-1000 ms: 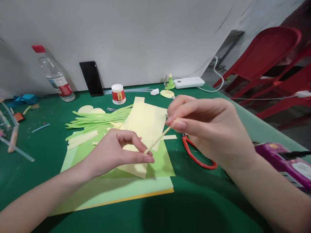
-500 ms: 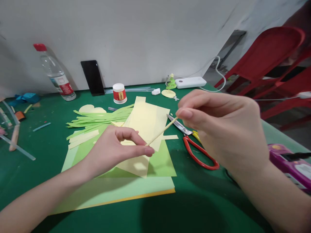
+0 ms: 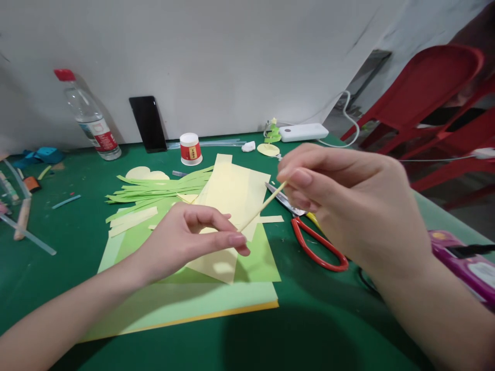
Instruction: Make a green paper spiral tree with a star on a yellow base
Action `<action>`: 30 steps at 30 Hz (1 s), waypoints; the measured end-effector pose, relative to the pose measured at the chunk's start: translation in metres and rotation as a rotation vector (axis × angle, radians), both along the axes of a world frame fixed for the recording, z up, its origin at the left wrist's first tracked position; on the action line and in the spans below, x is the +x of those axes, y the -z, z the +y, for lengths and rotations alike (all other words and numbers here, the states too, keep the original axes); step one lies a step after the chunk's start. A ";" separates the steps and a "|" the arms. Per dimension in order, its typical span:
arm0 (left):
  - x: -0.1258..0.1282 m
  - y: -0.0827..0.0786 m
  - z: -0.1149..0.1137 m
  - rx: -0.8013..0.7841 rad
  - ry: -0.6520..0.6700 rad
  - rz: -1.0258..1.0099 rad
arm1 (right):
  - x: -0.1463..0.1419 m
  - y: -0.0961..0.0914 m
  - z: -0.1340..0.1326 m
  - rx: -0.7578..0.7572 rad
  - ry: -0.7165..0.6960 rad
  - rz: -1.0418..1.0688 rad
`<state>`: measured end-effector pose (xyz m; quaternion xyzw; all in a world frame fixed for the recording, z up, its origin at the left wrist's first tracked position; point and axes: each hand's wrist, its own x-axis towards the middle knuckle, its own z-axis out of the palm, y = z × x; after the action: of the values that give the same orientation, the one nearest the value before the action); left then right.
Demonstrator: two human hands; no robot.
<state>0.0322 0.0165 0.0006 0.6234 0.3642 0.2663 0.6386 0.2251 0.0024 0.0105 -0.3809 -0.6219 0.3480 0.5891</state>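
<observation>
A thin pale wooden stick [image 3: 263,207] runs slantwise between my two hands above the green table [image 3: 309,330]. My left hand [image 3: 185,239] pinches its lower end between thumb and forefinger. My right hand [image 3: 348,201] pinches the upper end, fingers closed round it. Below the stick lie pale yellow paper sheets [image 3: 232,196] on light green sheets [image 3: 181,299]. Several cut green paper strips [image 3: 154,190] fan out to the left of the yellow paper. Red-handled scissors [image 3: 309,237] lie on the table under my right hand.
At the back stand a water bottle [image 3: 87,118], a black phone [image 3: 148,123] leaning on the wall, a small red and white tub [image 3: 190,149] and a white power bank [image 3: 303,132]. A purple device [image 3: 464,263] sits at right. Red chairs [image 3: 425,87] stand beyond the table's right edge. Glue sticks [image 3: 23,226] lie at left.
My right hand has shifted a little right and up with the stick's upper end, uncovering the scissors' blades. My left hand keeps its pinch on the lower end.
</observation>
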 end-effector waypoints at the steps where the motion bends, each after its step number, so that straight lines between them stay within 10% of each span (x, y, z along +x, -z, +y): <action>1: 0.000 0.000 0.000 -0.017 0.002 -0.011 | 0.000 0.000 0.000 -0.008 -0.048 -0.002; 30: -0.002 0.004 0.001 0.010 -0.093 0.014 | -0.003 0.004 -0.001 0.122 -0.103 -0.032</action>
<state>0.0298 0.0179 -0.0029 0.6107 0.3960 0.2931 0.6200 0.2216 0.0017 0.0069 -0.3173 -0.6702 0.3332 0.5824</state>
